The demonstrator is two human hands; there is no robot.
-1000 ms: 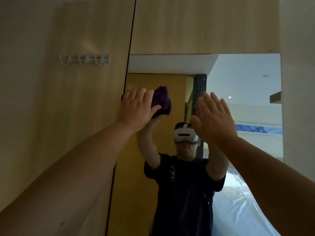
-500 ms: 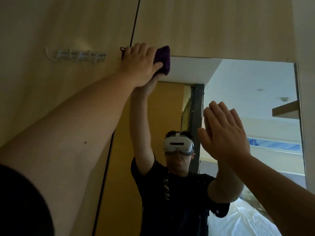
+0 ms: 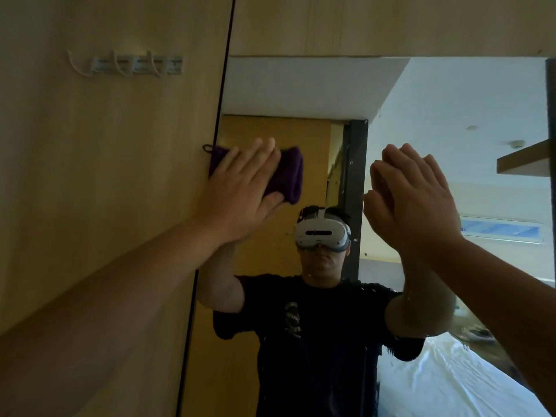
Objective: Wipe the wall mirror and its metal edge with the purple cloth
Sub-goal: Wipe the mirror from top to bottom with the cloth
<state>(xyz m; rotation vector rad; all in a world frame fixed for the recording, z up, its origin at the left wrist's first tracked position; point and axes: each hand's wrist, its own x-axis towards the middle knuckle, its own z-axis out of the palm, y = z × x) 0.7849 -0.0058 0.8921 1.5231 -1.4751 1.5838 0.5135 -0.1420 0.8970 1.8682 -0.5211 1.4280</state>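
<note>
Flat-fingered, the left hand [image 3: 240, 194] presses the purple cloth [image 3: 285, 176], half hidden beneath it, against the mirror's [image 3: 301, 85] dark left edge [image 3: 221, 100]; right hand [image 3: 415, 200] spread open, empty, on the glass.

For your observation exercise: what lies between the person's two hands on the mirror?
In the head view, bare mirror glass, showing only reflections, separates the left hand on the purple cloth from the right hand.

The left hand [image 3: 237, 194] has slid the purple cloth [image 3: 285, 176] down from the mirror's [image 3: 421, 115] top edge.
</note>
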